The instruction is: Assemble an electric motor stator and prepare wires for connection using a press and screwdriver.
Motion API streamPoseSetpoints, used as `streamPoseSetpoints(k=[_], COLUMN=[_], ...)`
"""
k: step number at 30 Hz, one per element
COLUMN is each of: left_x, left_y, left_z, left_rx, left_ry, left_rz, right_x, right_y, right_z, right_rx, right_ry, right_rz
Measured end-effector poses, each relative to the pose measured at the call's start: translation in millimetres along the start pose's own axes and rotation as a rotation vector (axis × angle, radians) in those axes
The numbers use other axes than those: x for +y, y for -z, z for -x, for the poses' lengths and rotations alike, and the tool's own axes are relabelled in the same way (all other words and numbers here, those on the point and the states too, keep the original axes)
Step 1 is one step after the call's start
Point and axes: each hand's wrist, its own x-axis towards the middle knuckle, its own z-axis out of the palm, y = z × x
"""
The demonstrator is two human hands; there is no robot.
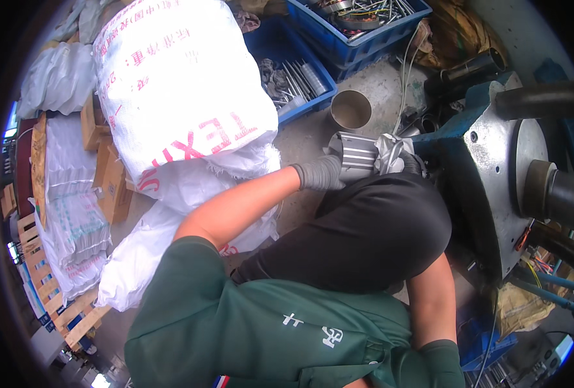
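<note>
My left hand (322, 173), in a grey knit glove, grips the near left side of a silver, finned metal housing (357, 154). This housing lies low beyond my raised knee, which hides its near part. A crumpled silvery-white piece (390, 152) sits against its right end; its kind is unclear. My right forearm (432, 291) passes behind the knee. What looks like my right hand (412, 164), darkly gloved, shows partly beside the crumpled piece, with its fingers mostly hidden. Just beyond the housing an open-topped metal cylinder (351, 110) stands on the floor.
Large white woven sacks (183, 84) crowd my left side, with cardboard boxes (113, 184) and a wooden pallet (44, 271) past them. Blue crates (325, 90) of metal parts stand ahead. A heavy machine with a steel plate (494, 174) and thick bars rises close on the right.
</note>
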Motion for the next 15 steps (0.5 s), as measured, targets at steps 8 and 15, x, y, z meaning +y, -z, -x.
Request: streamPoseSetpoints(k=[8,15], left_x=[-28.5,-95.9], left_y=[45.0,35.1], left_z=[45.6,24.4], left_rx=[0.186,0.461], left_ry=[0.34,0.714], left_rz=[0.734,0.269], right_x=[1.5,7.0], right_y=[-11.5,-14.2], right_z=[-13.3,-19.2], right_rx=[-0.058,-0.067], right_ry=[0.031,0.06], right_rz=[0.028,0.052])
